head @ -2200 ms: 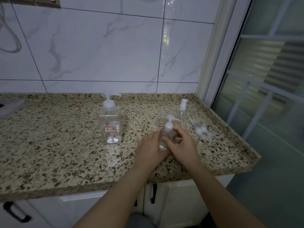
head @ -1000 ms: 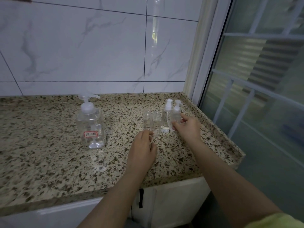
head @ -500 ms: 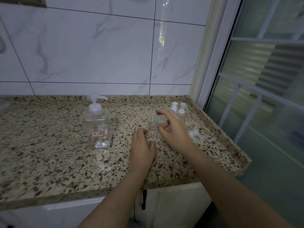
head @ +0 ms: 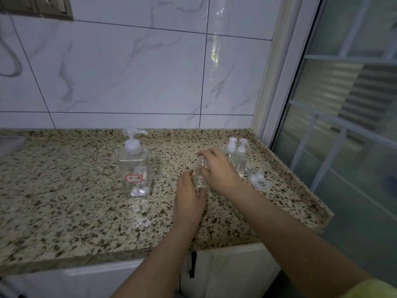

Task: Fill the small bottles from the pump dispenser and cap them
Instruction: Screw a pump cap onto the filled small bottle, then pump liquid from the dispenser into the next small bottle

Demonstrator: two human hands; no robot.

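Two capped small bottles (head: 236, 158) stand upright, touching each other, near the back right corner of the granite counter (head: 64, 201), each topped with a white pump cap. Just in front of them and to their left, the right hand (head: 217, 171) holds an uncapped small bottle (head: 200, 173): its fingers curl over the open mouth from above while the thumb presses the clear wall lower down. That bottle stands upright about midway between the counter's back and front edges; whether its base rests on the stone or is lifted slightly cannot be told. The left hand (head: 189, 198) lies against the near side of the same bottle with its fingers loosely bent beside it, touching the bottle's lower part without wrapping round it. Loose white pump caps (head: 257, 180) lie in a small cluster by the counter's right edge, just right of the right wrist. The large square pump dispenser (head: 135, 166) stands upright well to the left of the hands, towards the middle of the counter, its nozzle pointing right and a red-bordered label on its front face. White marble tiles (head: 129, 72) rise behind the back edge, and a window (head: 343, 104) flanks the right side
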